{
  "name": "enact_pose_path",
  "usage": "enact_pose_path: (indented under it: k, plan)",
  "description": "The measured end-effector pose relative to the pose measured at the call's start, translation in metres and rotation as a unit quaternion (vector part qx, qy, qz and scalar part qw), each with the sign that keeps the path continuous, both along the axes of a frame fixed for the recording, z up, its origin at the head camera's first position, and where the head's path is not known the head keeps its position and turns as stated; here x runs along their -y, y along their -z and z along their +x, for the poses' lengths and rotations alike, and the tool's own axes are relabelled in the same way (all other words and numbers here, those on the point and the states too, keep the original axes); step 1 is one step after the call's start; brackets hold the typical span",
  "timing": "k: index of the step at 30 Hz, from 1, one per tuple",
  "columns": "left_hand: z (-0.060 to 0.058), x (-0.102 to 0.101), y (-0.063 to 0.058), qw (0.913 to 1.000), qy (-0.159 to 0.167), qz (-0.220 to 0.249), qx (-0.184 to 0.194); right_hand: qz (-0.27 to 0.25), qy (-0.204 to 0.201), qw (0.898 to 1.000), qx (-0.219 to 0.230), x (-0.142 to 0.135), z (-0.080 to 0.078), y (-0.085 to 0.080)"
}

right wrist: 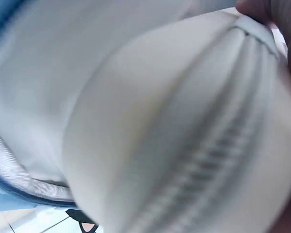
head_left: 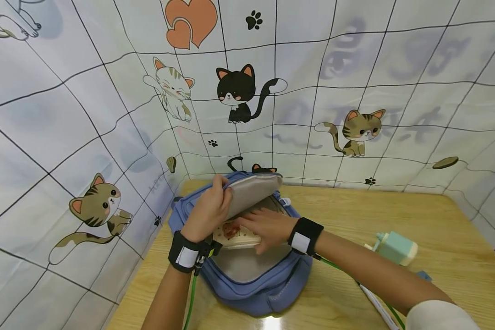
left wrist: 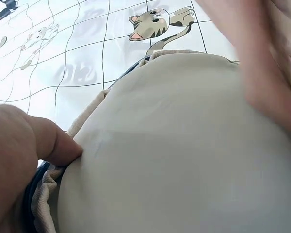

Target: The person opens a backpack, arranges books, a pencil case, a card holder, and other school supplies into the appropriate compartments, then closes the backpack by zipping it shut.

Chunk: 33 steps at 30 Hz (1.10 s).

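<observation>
A blue backpack (head_left: 247, 293) lies unzipped on the table, its grey lining showing. My left hand (head_left: 208, 211) grips the edge of its raised front flap (head_left: 253, 189), fingers over the rim. In the left wrist view, the thumb (left wrist: 60, 148) presses the flap's pale lining (left wrist: 174, 145). My right hand (head_left: 270, 227) is inside the opening and holds a cream zippered pouch (head_left: 245, 242) with a reddish-brown print, fingers over its top and thumb at its near side. The right wrist view shows the pouch's blurred zipper (right wrist: 208, 160) close up against the bag's lining (right wrist: 34, 97).
On the wooden table (head_left: 449, 220), right of the backpack, stand a mint-green crank pencil sharpener (head_left: 396, 248) and a small blue piece (head_left: 424, 276). A white pen-like stick (head_left: 377, 306) lies under the right forearm. A cat-print curtain (head_left: 297, 137) hangs behind.
</observation>
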<state>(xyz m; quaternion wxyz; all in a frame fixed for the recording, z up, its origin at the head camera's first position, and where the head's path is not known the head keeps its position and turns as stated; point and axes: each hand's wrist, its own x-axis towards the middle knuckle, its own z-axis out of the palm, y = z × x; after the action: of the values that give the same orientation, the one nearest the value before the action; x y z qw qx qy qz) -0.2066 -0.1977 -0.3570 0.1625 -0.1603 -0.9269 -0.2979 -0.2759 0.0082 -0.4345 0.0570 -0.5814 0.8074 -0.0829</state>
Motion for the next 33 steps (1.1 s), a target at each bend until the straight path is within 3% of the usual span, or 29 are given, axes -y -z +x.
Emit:
enact_pose_path:
  k: [5, 11, 16, 20, 24, 27, 30, 33]
  plan:
    - [0.002, -0.005, 0.000, 0.9999, 0.003, -0.005, -0.013, 0.007, -0.012, 0.999, -0.048, 0.022, -0.027, 0.026]
    - [0.003, -0.010, -0.003, 0.9995, 0.013, -0.012, -0.028, 0.004, -0.003, 1.000, -0.007, 0.034, -0.046, 0.036]
    - [0.005, -0.013, -0.003, 0.9995, 0.021, -0.014, -0.019, 0.027, 0.041, 0.999, 0.015, 0.043, -0.055, 0.046]
    - [0.003, -0.014, -0.004, 0.9992, 0.027, -0.013, -0.025, 0.049, 0.085, 0.995, -0.033, 0.044, -0.060, 0.055]
    - [0.002, -0.012, -0.002, 0.9991, 0.024, -0.020, -0.028, 0.017, 0.082, 0.992, -0.099, 0.030, -0.029, 0.039]
    - [0.006, -0.008, 0.001, 0.9993, 0.017, -0.026, -0.019, 0.010, 0.063, 0.991, -0.118, 0.014, 0.011, 0.016]
    - [0.010, -0.006, 0.002, 0.9996, 0.010, -0.023, -0.013, 0.039, 0.063, 0.993, -0.097, 0.006, 0.033, 0.010]
    - [0.012, -0.006, 0.001, 0.9995, 0.007, -0.025, -0.016, 0.060, 0.082, 0.993, -0.054, 0.006, 0.038, 0.009]
